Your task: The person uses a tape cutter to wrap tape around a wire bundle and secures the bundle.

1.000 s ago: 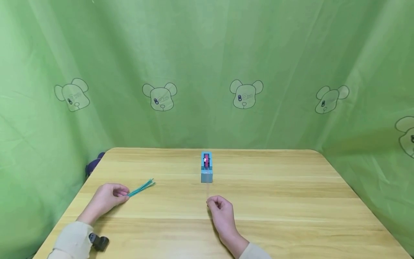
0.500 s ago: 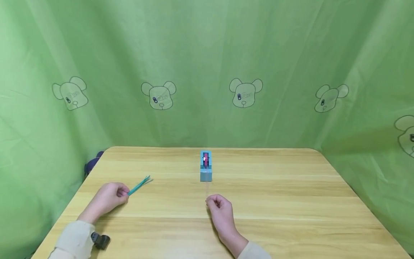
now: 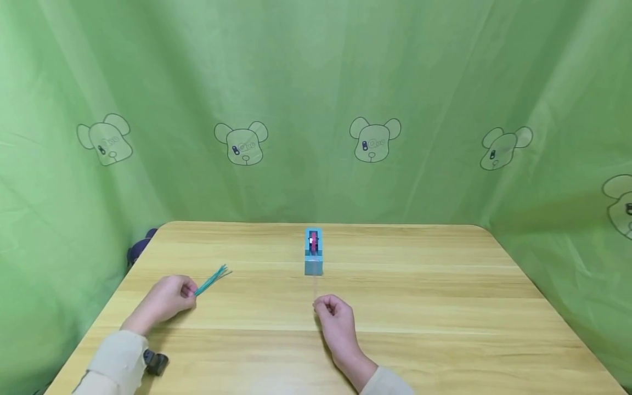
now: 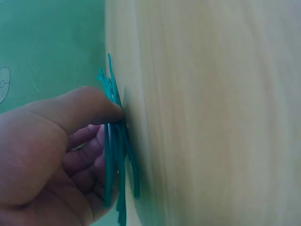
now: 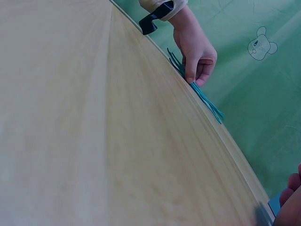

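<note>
My left hand [image 3: 184,291] pinches a bundle of thin teal strips [image 3: 212,278] at the table's left, its tips fanning out away from me. In the left wrist view the thumb [image 4: 89,106] presses the teal strips [image 4: 115,155] against the curled fingers. My right hand [image 3: 322,308] rests mid-table with fingertips curled together. A faint clear strip of tape [image 3: 314,285] runs from them to the blue tape dispenser [image 3: 313,252] with its pink roll. The right wrist view shows the left hand [image 5: 197,56] and the teal strips [image 5: 207,101] at the table edge.
The wooden table [image 3: 419,307] is backed and flanked by a green curtain [image 3: 316,109] with bear prints. A black wrist-camera mount [image 3: 156,362] sits at my left sleeve. A dark object [image 3: 140,248] lies beyond the table's far left corner.
The left hand has swung the teal bundle slightly, its tips moving left and away from me. The right hand has stayed where it was.
</note>
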### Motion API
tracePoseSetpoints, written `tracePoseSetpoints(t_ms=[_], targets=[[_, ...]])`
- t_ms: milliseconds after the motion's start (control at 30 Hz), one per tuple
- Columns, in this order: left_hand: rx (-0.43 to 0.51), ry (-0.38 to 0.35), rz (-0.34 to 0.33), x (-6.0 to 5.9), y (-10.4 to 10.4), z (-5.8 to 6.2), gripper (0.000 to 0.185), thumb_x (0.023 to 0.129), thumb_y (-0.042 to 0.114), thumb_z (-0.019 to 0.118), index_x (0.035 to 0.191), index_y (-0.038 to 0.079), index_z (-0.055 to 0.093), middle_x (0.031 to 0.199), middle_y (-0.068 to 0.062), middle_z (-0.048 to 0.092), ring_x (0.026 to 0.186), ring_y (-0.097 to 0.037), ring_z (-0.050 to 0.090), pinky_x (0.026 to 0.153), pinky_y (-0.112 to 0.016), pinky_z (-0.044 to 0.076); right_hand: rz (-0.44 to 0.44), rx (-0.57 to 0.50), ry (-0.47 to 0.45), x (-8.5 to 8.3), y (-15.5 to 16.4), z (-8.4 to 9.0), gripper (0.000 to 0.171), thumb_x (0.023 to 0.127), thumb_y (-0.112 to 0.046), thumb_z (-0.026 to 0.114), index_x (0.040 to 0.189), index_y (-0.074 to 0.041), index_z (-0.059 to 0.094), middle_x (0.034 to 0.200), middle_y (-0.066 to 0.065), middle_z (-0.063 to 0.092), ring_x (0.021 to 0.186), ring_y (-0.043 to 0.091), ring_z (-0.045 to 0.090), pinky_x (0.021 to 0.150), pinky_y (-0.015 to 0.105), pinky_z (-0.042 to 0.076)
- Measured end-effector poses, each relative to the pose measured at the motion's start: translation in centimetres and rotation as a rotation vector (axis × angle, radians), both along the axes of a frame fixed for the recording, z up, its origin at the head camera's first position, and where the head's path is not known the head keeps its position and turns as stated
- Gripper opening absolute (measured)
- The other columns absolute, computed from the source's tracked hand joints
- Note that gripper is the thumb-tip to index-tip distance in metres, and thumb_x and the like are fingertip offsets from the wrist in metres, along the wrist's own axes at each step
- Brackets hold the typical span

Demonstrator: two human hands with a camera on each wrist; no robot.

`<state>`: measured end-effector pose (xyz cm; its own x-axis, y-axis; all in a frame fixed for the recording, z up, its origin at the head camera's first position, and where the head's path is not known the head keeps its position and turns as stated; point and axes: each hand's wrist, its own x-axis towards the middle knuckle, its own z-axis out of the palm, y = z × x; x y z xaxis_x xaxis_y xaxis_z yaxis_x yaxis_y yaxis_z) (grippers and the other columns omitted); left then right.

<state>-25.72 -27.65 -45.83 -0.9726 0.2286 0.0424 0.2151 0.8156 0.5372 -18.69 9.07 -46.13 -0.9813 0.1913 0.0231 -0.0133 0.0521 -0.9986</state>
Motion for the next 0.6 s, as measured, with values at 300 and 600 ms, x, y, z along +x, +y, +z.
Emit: tracePoseSetpoints(t_ms=[300, 600], targets=[[0.04, -0.015, -0.026, -0.2, -0.3, -0.2, 0.016, 0.076, -0.001, 0.07, 0.092, -0.002, 0.068, 0.082, -0.002, 0.064, 0.077, -0.016, 0.059, 0.073, -0.034, 0.053, -0.012, 0.021, 0.001, -0.9, 0.1, -1.8, 0.011, 0.09, 0.003, 0.059, 0.093, 0.01, 0.066, 0.078, 0.007, 0.06, 0.073, 0.014, 0.051, 0.066, 0.022, 0.045], [0.016, -0.009, -0.037, -0.1, -0.4, -0.2, 0.016, 0.079, 0.002, 0.069, 0.095, -0.001, 0.068, 0.085, -0.001, 0.064, 0.08, -0.016, 0.06, 0.077, -0.04, 0.053, -0.012, 0.011, -0.002, -0.3, 0.0, -0.7, 0.011, 0.09, 0.004, 0.059, 0.094, 0.011, 0.066, 0.078, 0.008, 0.059, 0.074, 0.015, 0.051, 0.066, 0.022, 0.045]])
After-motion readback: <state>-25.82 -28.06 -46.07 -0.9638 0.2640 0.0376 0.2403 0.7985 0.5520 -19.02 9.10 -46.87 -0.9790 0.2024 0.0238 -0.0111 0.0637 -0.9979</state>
